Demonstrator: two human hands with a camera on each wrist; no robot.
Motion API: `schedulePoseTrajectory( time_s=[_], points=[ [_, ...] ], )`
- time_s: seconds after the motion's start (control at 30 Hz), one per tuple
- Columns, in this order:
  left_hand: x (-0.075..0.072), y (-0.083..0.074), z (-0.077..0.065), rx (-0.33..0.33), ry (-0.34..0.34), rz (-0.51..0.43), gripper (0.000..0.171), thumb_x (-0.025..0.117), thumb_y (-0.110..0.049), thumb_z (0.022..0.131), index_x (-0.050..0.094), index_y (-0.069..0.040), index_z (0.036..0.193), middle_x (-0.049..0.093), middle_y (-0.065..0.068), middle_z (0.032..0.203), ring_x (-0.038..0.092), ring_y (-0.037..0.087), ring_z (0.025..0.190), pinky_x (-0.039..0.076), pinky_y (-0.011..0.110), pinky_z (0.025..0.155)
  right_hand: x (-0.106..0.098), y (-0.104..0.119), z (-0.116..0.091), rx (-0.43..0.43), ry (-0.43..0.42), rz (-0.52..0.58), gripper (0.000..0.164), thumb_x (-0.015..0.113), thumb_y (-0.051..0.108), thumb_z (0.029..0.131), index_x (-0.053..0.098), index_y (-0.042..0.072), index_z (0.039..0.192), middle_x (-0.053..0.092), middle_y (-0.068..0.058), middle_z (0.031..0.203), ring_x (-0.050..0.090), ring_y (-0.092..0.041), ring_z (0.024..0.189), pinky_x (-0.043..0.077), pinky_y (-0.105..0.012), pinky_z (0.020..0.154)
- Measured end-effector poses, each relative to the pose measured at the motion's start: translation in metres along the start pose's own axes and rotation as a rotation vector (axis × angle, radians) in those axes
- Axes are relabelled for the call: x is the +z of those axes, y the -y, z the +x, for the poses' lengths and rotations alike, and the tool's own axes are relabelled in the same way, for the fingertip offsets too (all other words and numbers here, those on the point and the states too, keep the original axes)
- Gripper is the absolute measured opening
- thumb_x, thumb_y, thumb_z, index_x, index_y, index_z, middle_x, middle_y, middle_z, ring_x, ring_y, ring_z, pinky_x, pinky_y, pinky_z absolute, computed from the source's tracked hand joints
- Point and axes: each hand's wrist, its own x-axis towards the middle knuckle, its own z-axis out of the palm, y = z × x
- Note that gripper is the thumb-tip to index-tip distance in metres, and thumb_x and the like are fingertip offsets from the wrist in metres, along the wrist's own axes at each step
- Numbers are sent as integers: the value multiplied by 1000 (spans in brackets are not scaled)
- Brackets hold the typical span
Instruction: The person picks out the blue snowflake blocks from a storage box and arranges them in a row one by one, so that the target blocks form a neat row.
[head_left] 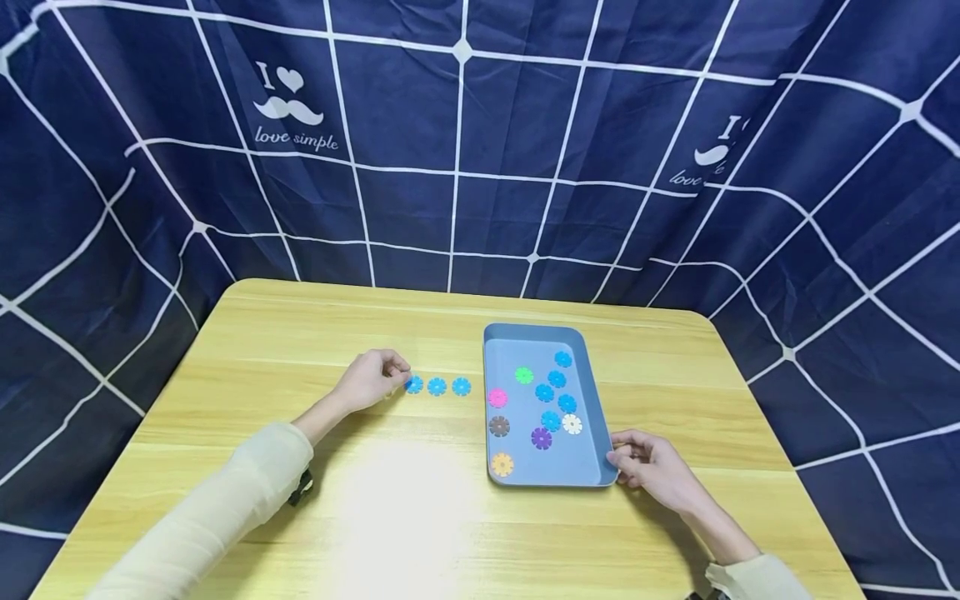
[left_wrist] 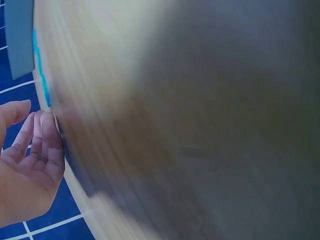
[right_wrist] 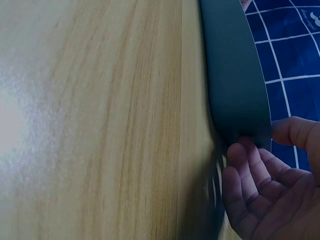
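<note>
Three blue notched plastic discs [head_left: 437, 386] lie in a row on the wooden table. At the row's left end, my left hand [head_left: 372, 379] has its fingertips right at the edge of the leftmost blue disc [head_left: 414, 385], partly covering it. The left wrist view shows that hand's thumb [left_wrist: 17, 111] apart from its fingers, nothing visible between them. My right hand [head_left: 660, 471] grips the near right corner of a grey-blue tray [head_left: 592, 473], thumb at the rim and fingers against the outer wall [right_wrist: 237, 75].
Inside the tray are several blue discs [head_left: 557, 379], plus green [head_left: 523, 376], pink [head_left: 497, 397], brown [head_left: 499, 426], orange [head_left: 502, 464], purple [head_left: 542, 438] and cream [head_left: 572, 424] ones. A dark blue grid-patterned cloth [head_left: 405, 208] hangs around the table [head_left: 300, 325].
</note>
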Motion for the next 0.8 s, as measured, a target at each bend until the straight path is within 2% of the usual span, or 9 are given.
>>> schedulePoseTrajectory(
  time_s=[0.07,0.23,0.5,0.67,0.8],
  points=[
    [-1,-3,-1,7,-12,-17,20,69,-14,101,71,1,115,73,11,91,63,15,63,50,23,58,0,0,0,4,0,-3,45,66,5,100,53,-17,137,69,-14,96,60,-8,71,56,-25,62],
    [5,-16,0,64,-40,-2,22,69,-17,101,73,-1,116,75,12,99,69,15,73,55,27,70,0,0,0,18,8,10,46,65,6,102,52,-17,139,69,-13,96,62,-10,72,57,-25,63],
    [26,-44,5,193,-53,4,19,69,-20,101,75,-6,112,76,7,98,64,11,70,52,22,68,0,0,1,18,8,2,46,65,6,102,52,-17,139,70,-13,97,63,-11,73,57,-25,64],
    [41,-60,10,275,-58,20,17,68,-21,102,75,-9,111,75,3,97,62,7,77,53,22,74,0,-1,0,12,6,-10,46,65,5,101,51,-17,139,71,-15,99,63,-10,73,58,-26,64],
    [53,-71,14,318,-41,-4,16,68,-21,102,75,-9,111,75,2,98,63,9,82,54,22,77,0,-3,0,10,1,-26,47,65,6,101,52,-17,139,71,-14,98,63,-10,73,58,-26,65]
  ],
)
